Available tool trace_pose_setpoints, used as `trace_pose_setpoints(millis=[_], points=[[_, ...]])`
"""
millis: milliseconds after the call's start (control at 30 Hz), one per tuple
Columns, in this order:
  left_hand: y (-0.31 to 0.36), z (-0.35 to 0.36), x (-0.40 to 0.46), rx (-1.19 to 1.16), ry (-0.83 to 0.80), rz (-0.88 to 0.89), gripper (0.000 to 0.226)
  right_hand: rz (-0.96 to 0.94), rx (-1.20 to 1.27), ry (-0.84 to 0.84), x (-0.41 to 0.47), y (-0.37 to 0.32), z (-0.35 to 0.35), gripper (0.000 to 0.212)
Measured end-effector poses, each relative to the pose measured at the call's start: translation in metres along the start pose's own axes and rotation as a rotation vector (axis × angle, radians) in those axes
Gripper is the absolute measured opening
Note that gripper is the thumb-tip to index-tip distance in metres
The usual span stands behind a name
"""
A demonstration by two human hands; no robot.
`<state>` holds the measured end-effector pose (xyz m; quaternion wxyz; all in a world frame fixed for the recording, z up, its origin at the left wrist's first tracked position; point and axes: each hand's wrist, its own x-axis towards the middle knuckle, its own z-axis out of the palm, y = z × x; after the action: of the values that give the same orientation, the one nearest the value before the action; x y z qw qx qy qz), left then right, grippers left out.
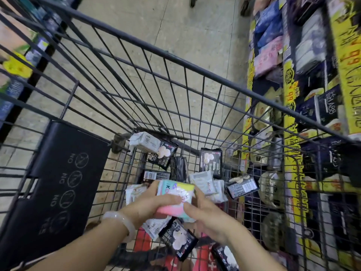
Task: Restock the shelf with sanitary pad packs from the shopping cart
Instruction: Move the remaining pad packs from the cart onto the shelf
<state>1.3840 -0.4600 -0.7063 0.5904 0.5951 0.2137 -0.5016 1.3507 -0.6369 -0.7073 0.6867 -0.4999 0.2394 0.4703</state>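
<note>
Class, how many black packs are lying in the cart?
7 black packs: back left, beside it, upright at the back, barcode-up, right side, two nearest the person. More may hide under the held pastel pack.

The shopping cart (175, 61) is open on top, so a hand can reach straight down between its wire walls. The folded black child-seat flap (58, 184) blocks the near left side. Loose packs (211, 162) cover most of the cart floor, leaving bare mesh mainly at the left. On the right, the cart's top rail lies between the basket and the shelf (293, 106), whose tiers are crowded with stock (269, 42).
</note>
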Motion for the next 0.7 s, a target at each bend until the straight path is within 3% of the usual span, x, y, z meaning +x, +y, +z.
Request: trace_pose_setpoints(millis=[133,200,267,333,433,500,600,700], points=[[0.000,0.020,0.005,-0.057,-0.042,-0.008,0.083,0.001,0.034,0.015,-0.001,0.000,0.003,0.088],[-0.005,0.031,0.009,-0.109,-0.013,-0.019,0.121,-0.003,0.046,0.021,-0.009,0.000,-0.001,0.073],[-0.012,0.045,0.012,-0.143,0.007,-0.051,0.148,-0.003,0.066,0.038,-0.019,0.003,-0.007,0.077],[-0.021,0.057,0.013,-0.154,0.008,-0.070,0.135,-0.007,0.121,0.069,-0.031,0.008,-0.018,0.088],[-0.019,0.070,0.000,-0.162,-0.121,-0.055,0.087,-0.027,0.277,0.076,-0.052,0.013,-0.037,0.105],[-0.014,0.073,-0.006,-0.148,-0.190,-0.036,0.106,-0.049,0.281,0.050,-0.067,0.011,-0.039,0.114],[0.001,0.073,-0.012,-0.088,-0.201,0.013,0.135,-0.107,0.189,0.102,-0.081,0.005,-0.037,0.110],[0.027,0.071,-0.022,-0.001,-0.273,0.070,0.111,-0.205,0.112,0.194,-0.089,-0.012,-0.031,0.101]])
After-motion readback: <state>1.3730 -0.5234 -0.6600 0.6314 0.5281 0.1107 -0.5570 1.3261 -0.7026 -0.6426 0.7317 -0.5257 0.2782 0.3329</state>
